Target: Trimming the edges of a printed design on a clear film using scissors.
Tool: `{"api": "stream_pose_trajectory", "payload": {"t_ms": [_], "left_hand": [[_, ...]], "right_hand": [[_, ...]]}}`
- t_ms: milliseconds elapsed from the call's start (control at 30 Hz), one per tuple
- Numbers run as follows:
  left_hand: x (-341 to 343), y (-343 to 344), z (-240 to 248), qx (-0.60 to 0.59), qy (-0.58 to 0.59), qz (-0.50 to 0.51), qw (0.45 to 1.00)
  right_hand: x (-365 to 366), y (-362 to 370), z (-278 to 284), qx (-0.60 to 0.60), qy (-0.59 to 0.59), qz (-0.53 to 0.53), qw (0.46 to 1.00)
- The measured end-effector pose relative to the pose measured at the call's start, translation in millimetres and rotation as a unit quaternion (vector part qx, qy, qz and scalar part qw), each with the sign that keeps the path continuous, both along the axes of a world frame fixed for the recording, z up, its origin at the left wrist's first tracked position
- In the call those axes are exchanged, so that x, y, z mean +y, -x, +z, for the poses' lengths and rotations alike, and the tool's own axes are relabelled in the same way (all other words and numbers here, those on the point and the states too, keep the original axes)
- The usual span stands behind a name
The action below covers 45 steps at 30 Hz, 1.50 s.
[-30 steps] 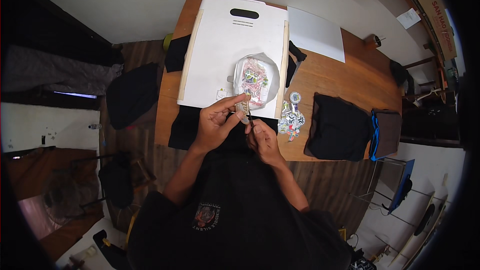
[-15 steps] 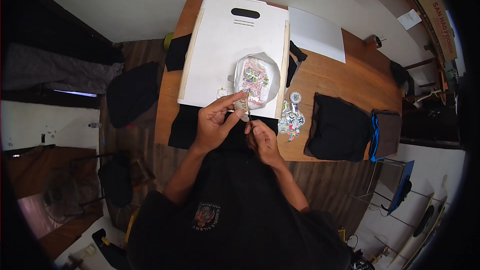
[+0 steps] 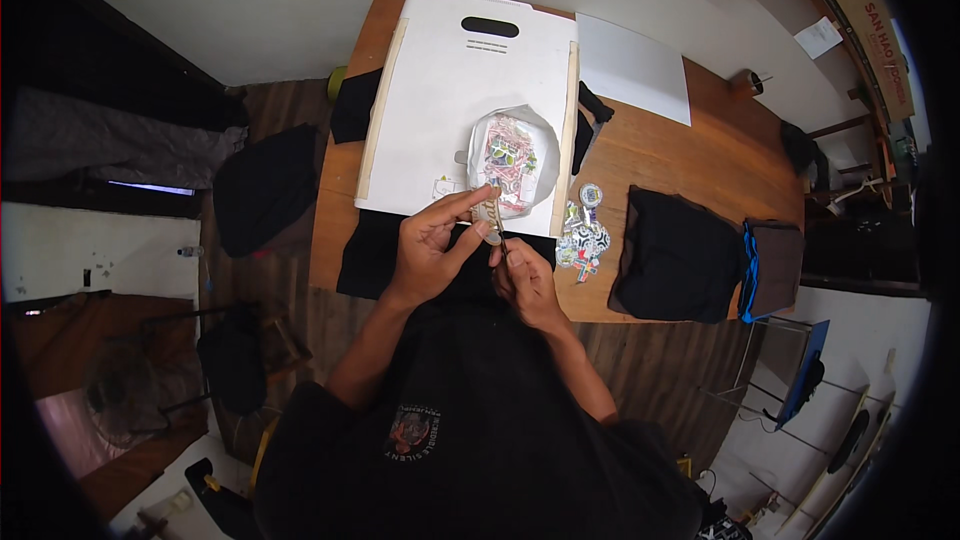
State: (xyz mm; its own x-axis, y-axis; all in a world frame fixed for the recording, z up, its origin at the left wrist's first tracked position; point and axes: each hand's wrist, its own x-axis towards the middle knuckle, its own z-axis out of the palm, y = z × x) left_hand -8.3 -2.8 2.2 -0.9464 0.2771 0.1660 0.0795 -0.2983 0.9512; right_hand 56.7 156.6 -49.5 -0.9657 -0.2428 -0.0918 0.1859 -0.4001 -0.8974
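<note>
My left hand (image 3: 428, 248) pinches a small beige printed sticker (image 3: 486, 212) between thumb and fingers. Close beside it, my right hand (image 3: 528, 286) is closed round what look like dark scissors (image 3: 503, 240). Their thin blades lie at the sticker's right edge; the handles are mostly hidden by my fingers. Just beyond both hands is a round whitish bowl-like container (image 3: 545, 155) with colourful printed paper pieces (image 3: 510, 152) inside. Right of my hands, a loose pile of cut-out stickers (image 3: 583, 240) rests on the wooden table.
The container stands on a large white board (image 3: 430, 90) with a slot handle. Folded black cloth (image 3: 678, 258) and a blue-edged dark bundle (image 3: 772, 268) lie on the table (image 3: 640, 155) at right. A white sheet (image 3: 635, 70) and a brown cup (image 3: 746, 83) are farther back.
Both hands stay nearly in place. The sticker and the scissor blades have shifted very slightly; my left hand has moved a touch to the right.
</note>
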Motion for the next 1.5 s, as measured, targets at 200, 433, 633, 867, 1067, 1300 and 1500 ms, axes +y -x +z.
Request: {"api": "stream_pose_trajectory", "payload": {"t_ms": [200, 433, 633, 867, 1067, 1300, 1500], "left_hand": [[0.8, 1.6, -1.8, 0.001, 0.000, -0.001, 1.000], [2.0, 1.3, 2.2, 0.014, 0.012, -0.005, 1.000], [1.1, 3.2, 3.9, 0.025, 0.020, -0.013, 0.999], [2.9, 0.4, 0.0, 0.006, 0.001, -0.014, 1.000], [4.1, -1.6, -0.8, 0.000, -0.009, -0.012, 1.000], [4.8, -2.9, 1.0, 0.005, 0.002, -0.005, 1.000], [0.9, 0.1, 1.4, 0.007, 0.008, -0.002, 1.000]], "right_hand": [[0.5, 1.8, 0.8, 0.008, -0.005, -0.002, 1.000], [4.0, 2.4, 2.6, 0.007, -0.011, 0.003, 1.000], [4.3, 2.6, 1.9, 0.005, -0.003, 0.008, 1.000], [3.5, -1.1, 3.5, -0.008, 0.019, 0.007, 1.000], [2.9, -2.5, 4.3, -0.002, 0.037, 0.009, 0.999], [5.1, -3.8, 4.6, -0.007, 0.027, 0.004, 1.000], [1.5, -1.6, 4.3, -0.005, 0.019, 0.007, 1.000]]}}
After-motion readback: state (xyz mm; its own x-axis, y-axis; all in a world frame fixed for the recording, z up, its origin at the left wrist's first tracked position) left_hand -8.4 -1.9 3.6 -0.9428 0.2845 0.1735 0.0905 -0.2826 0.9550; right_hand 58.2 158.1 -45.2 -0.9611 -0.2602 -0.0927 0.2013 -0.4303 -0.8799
